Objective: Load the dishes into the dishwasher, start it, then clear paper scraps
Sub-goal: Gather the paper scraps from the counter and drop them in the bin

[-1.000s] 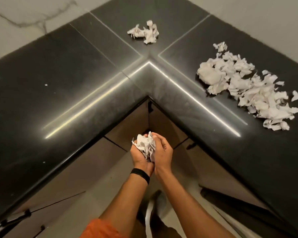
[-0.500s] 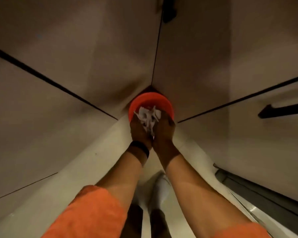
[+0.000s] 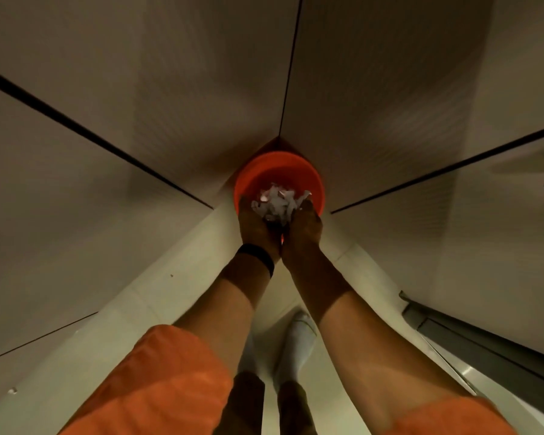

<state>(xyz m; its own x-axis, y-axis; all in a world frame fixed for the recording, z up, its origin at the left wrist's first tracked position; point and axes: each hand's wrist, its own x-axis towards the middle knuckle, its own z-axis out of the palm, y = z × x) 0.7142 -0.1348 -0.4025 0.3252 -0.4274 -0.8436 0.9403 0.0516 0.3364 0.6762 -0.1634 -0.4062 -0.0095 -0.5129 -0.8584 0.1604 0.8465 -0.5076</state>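
Scraps (image 3: pixel 275 205) have loosened, seemingly; left hand (image 3: pixel 254 226), right hand (image 3: pixel 305 229) clasp them, hiding bin (image 3: pixel 278 166) rim.

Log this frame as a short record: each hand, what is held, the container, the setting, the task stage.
left hand: cupped against the paper scraps; black wristband on its wrist
right hand: cupped against the same scraps from the other side
paper scraps: white bunch between both hands, over the bin's mouth
orange bin: round, on the floor
setting: corner where two cabinet fronts meet
task stage: scraps at the bin, not yet released
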